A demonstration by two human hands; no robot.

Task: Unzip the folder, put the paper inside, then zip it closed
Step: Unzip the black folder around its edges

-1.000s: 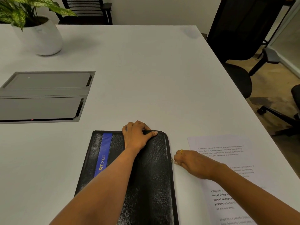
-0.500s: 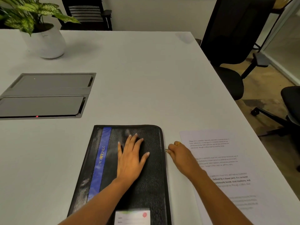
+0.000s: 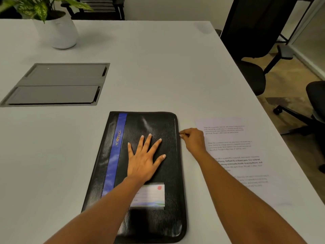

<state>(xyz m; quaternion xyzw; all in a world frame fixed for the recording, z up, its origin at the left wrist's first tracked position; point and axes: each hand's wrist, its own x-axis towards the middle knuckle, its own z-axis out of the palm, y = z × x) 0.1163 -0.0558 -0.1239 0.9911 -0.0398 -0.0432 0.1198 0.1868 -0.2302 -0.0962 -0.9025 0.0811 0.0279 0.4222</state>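
Observation:
A black zip folder [image 3: 163, 124] with a blue stripe and a white label lies flat on the white table, near the front edge. My left hand [image 3: 144, 159] rests flat on its cover, fingers spread. At the folder's right edge, near the top, my right hand [image 3: 193, 140] pinches the small zipper pull [image 3: 180, 135]. A printed sheet of paper [image 3: 246, 155] lies on the table to the right of the folder, partly under my right forearm.
A grey recessed cable hatch [image 3: 56, 83] sits in the table to the left. A white pot with a leafy plant [image 3: 56, 30] stands at the back left. Black office chairs [image 3: 255, 50] stand off the table's right side and behind it.
My left hand slid from the folder's top edge down to its middle and spread flat. My right hand stays at the zipper on the right edge. The view tilted, showing more of the folder.

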